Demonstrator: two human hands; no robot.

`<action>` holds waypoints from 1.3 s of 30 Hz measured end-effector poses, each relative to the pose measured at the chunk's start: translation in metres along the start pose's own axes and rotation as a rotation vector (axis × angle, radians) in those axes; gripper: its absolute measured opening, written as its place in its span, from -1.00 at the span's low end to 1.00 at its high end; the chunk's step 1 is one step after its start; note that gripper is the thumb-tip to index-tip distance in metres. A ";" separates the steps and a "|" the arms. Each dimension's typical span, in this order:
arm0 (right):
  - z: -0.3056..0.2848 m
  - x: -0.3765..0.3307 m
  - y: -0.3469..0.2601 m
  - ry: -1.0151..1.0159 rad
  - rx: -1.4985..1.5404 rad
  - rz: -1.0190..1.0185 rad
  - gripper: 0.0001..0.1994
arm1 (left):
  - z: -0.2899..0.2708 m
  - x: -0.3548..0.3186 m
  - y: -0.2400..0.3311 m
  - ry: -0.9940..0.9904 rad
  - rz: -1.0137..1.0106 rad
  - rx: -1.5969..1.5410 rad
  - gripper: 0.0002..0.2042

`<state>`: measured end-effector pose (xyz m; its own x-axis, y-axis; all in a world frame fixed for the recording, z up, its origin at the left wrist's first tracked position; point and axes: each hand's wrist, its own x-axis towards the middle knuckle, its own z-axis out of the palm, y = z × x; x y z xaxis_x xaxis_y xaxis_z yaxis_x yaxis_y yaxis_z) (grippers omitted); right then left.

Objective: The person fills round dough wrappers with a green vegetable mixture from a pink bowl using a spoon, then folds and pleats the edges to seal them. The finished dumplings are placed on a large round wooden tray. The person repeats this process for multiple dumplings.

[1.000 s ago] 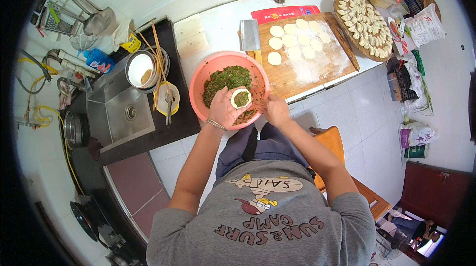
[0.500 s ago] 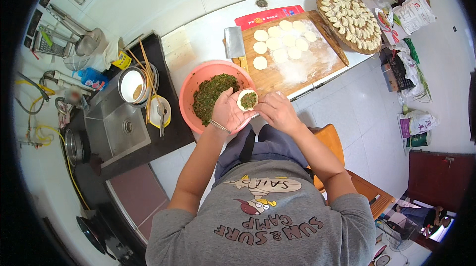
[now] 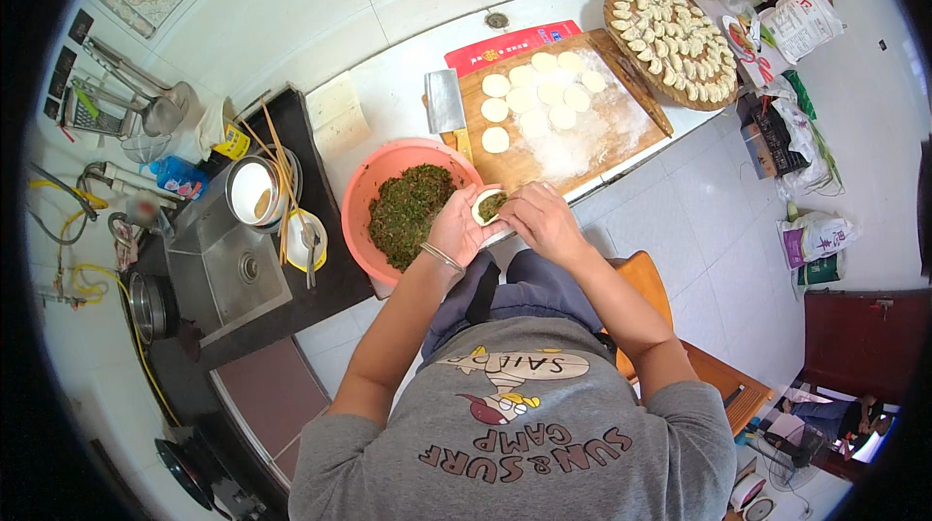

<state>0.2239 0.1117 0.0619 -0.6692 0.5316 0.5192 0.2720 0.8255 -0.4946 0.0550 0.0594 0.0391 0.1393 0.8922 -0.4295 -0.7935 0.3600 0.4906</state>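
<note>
My left hand point(image 3: 459, 228) cradles a round dumpling wrapper point(image 3: 482, 214) in its curled fingers, with green chopped filling point(image 3: 494, 203) in the middle. My right hand point(image 3: 540, 220) pinches the wrapper's right edge, its fingers partly hiding it. The wrapper is curved up around the filling, which still shows. Just left of my hands is a pink basin point(image 3: 350, 199) holding a large heap of green filling point(image 3: 413, 217). Beyond my hands, a floured wooden board point(image 3: 498, 168) carries several flat wrappers point(image 3: 550, 93). A cleaver point(image 3: 446, 102) lies at the board's left edge.
A wooden rolling pin point(image 3: 636, 86) lies along the board's right side. Behind it, a round tray point(image 3: 621, 36) is covered with shaped dumplings point(image 3: 676, 43). On the left are a sink point(image 3: 218, 273), a white bowl point(image 3: 254, 181) and chopsticks point(image 3: 280, 157). An orange chair point(image 3: 645, 300) stands at right.
My right fingers have moved onto the wrapper, and its right side is now lifted, where before it lay flatter on my left palm. The whole view has shifted slightly.
</note>
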 end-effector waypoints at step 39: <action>-0.033 0.017 0.025 0.124 0.252 0.412 -0.86 | 0.021 0.017 0.008 -0.015 0.079 0.113 -0.53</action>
<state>0.2421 0.1483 0.0816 -0.4502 0.8350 0.3165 0.3104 0.4786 -0.8213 0.0640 0.0830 0.0518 0.0880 0.9227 -0.3754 -0.7308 0.3160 0.6051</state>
